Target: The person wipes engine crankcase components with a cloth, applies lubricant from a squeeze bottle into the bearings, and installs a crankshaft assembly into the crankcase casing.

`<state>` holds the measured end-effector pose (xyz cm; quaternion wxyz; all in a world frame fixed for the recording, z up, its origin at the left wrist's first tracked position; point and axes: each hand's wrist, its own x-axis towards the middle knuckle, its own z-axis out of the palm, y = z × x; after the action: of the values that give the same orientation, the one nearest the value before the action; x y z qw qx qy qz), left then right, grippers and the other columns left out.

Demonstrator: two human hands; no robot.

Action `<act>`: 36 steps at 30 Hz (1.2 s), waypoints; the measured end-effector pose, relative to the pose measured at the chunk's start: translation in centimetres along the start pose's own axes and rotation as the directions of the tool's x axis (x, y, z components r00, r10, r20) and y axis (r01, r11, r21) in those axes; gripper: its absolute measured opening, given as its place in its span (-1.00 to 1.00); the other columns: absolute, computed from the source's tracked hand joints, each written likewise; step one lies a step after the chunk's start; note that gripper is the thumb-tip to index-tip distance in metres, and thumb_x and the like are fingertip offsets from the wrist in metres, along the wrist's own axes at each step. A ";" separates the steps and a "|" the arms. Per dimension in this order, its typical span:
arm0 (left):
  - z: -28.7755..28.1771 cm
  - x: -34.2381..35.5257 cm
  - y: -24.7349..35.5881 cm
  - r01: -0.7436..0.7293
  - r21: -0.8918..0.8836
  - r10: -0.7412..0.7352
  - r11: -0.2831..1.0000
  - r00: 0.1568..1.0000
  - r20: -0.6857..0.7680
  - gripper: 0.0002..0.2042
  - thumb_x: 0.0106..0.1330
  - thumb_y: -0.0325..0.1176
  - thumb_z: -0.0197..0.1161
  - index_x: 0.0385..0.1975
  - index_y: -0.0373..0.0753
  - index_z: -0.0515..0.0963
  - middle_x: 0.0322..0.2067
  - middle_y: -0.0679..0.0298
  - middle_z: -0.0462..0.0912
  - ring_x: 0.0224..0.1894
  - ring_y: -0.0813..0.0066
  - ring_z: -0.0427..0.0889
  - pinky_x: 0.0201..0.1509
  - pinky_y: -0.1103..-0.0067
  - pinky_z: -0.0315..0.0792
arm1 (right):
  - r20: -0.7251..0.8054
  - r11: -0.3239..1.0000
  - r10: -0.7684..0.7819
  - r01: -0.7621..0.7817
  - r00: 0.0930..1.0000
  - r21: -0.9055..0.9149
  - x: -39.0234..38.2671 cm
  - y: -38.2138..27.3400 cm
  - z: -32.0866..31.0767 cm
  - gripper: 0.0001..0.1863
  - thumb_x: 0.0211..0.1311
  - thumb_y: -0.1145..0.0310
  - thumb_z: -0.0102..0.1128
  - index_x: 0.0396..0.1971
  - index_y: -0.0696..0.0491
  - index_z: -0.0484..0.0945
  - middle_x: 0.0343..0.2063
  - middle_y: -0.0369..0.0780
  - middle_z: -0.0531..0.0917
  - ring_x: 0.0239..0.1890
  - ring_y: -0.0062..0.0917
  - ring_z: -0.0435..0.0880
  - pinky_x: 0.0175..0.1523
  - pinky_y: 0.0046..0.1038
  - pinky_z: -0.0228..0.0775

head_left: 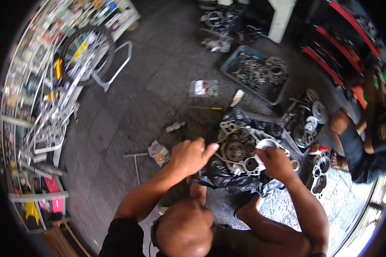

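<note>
An open metal engine casing (pixel 240 167) with gears (pixel 234 150) inside rests on black plastic (pixel 221 173) in front of me. My left hand (pixel 191 156) is at its left side, fingers curled and thumb stretched toward the gears; whatever it holds is hidden. My right hand (pixel 273 160) is curled at a pale round bore (pixel 268 143) on the casing's right, its fingertips and grip partly hidden. A yellow screwdriver (pixel 214 108) and a small bagged part (pixel 206 88) lie beyond the casing. A crumpled packet (pixel 158 152) and a T-handle wrench (pixel 136 165) lie to the left.
A bin of parts (pixel 227 64) stands beyond, a tray of gears (pixel 306 128) and a loose cover (pixel 319 182) to the right. Another person (pixel 356 150) sits far right near red shelving (pixel 339 55). A wheel with a metal frame (pixel 90 64) stands by a display case (pixel 25 55) at left.
</note>
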<state>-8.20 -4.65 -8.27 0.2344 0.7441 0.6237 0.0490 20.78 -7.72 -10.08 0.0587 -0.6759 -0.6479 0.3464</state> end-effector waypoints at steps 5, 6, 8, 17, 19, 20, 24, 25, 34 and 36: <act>0.0 -8.1 -14.8 0.408 -0.096 -0.419 0.908 0.894 -0.162 -0.54 0.37 0.06 0.13 -0.30 -0.34 0.53 -0.51 -0.07 0.63 -0.36 -0.12 0.63 -0.28 0.16 0.46 | -0.033 0.993 0.097 -0.095 0.995 0.072 -4.7 5.5 -1.9 -0.66 0.32 0.30 0.17 -0.58 0.22 0.45 -0.72 -0.08 0.44 -0.66 -0.34 0.36 -0.46 -0.26 0.19; 0.0 -9.5 -16.7 0.491 -0.089 -0.499 0.866 0.861 -0.104 -0.54 0.36 0.05 0.14 -0.23 -0.34 0.53 -0.45 -0.09 0.65 -0.30 -0.12 0.65 -0.24 0.17 0.48 | -0.165 0.998 0.056 -0.054 0.985 0.015 -6.6 7.1 -1.8 -0.67 0.33 0.30 0.16 -0.55 0.23 0.45 -0.72 -0.15 0.44 -0.66 -0.50 0.31 -0.48 -0.33 0.16; 1.2 -12.7 -19.9 0.575 -0.102 -0.580 0.812 0.814 -0.035 -0.54 0.35 0.04 0.16 -0.15 -0.34 0.54 -0.39 -0.12 0.66 -0.23 -0.12 0.66 -0.19 0.18 0.49 | -0.014 0.979 0.172 -0.169 0.985 0.117 -8.5 9.9 -2.4 -0.74 0.30 0.34 0.14 -0.51 0.21 0.48 -0.69 -0.19 0.47 -0.63 -0.57 0.39 -0.48 -0.38 0.19; 9.5 -23.2 -23.3 0.730 -0.241 -0.673 0.639 0.683 0.284 -0.56 0.28 0.01 0.24 -0.22 -0.34 0.59 -0.34 -0.09 0.70 -0.24 -0.08 0.70 -0.18 0.22 0.54 | 0.073 0.983 0.180 -0.177 0.981 -0.048 -5.2 1.4 -2.9 -0.80 0.27 0.33 0.17 -0.40 0.18 0.58 -0.53 -0.17 0.65 -0.46 -0.53 0.63 -0.31 -0.48 0.42; 10.7 -24.8 -23.8 0.754 -0.255 -0.716 0.606 0.656 0.237 -0.55 0.25 0.01 0.26 -0.19 -0.34 0.60 -0.30 -0.10 0.70 -0.20 -0.07 0.69 -0.12 0.22 0.54 | -0.040 0.996 -0.025 0.028 0.999 0.081 -4.3 -0.6 -1.8 -0.83 0.30 0.36 0.14 -0.37 0.17 0.54 -0.52 -0.24 0.65 -0.50 -0.60 0.58 -0.38 -0.52 0.38; 12.6 -24.7 -24.1 0.766 -0.233 -0.744 0.598 0.640 0.194 -0.54 0.23 0.02 0.28 -0.16 -0.33 0.61 -0.26 -0.13 0.69 -0.13 -0.06 0.68 -0.05 0.22 0.53 | -0.066 0.995 -0.100 0.101 0.993 0.023 -4.0 2.2 -2.2 -0.86 0.30 0.39 0.15 -0.33 0.18 0.53 -0.49 -0.23 0.64 -0.48 -0.61 0.59 -0.38 -0.50 0.40; 13.3 -25.0 -22.8 0.788 -0.200 -0.744 0.582 0.615 0.260 -0.55 0.28 0.05 0.21 -0.19 -0.28 0.60 -0.24 -0.10 0.69 -0.11 -0.05 0.66 -0.05 0.21 0.50 | -0.065 0.994 -0.103 0.101 0.993 -0.028 -5.0 1.9 -4.0 -0.84 0.36 0.41 0.09 -0.42 0.15 0.47 -0.58 -0.34 0.46 -0.53 -0.70 0.41 -0.44 -0.58 0.24; 12.9 -26.6 -23.1 0.802 -0.188 -0.760 0.567 0.597 0.255 -0.55 0.28 0.05 0.21 -0.19 -0.28 0.60 -0.24 -0.10 0.69 -0.11 -0.05 0.66 -0.05 0.21 0.50 | 0.043 1.000 -0.021 0.021 0.999 0.009 -5.0 1.8 -4.2 -0.86 0.35 0.40 0.11 -0.37 0.16 0.49 -0.55 -0.32 0.52 -0.51 -0.68 0.46 -0.40 -0.57 0.28; 17.8 -30.4 -26.1 0.627 -0.565 -0.709 0.536 0.698 0.102 -0.61 0.26 -0.11 0.29 -0.26 -0.42 0.62 -0.30 -0.08 0.72 -0.18 0.10 0.72 -0.11 0.33 0.55 | 0.127 0.528 0.051 -0.134 0.991 0.839 -7.2 1.9 -4.0 -0.42 0.42 -0.10 -0.02 -0.11 0.23 0.52 -0.46 -0.22 0.59 -0.44 -0.57 0.55 -0.36 -0.54 0.40; 14.7 -25.3 -22.6 0.567 -0.540 -0.591 0.622 0.792 0.152 -0.69 0.32 -0.29 0.24 -0.24 -0.51 0.57 -0.31 -0.04 0.71 -0.22 0.28 0.71 -0.17 0.40 0.55 | 0.192 -0.012 0.013 -0.192 0.981 0.981 -7.7 1.0 -6.5 -0.21 0.38 -0.28 -0.18 0.10 0.23 0.45 -0.12 0.10 0.64 -0.20 -0.18 0.68 -0.16 -0.21 0.54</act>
<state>-28.84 -30.41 -24.97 0.4318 0.3997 0.7913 0.1663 25.76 -12.55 -2.65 0.4530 -0.4571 -0.1629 0.7479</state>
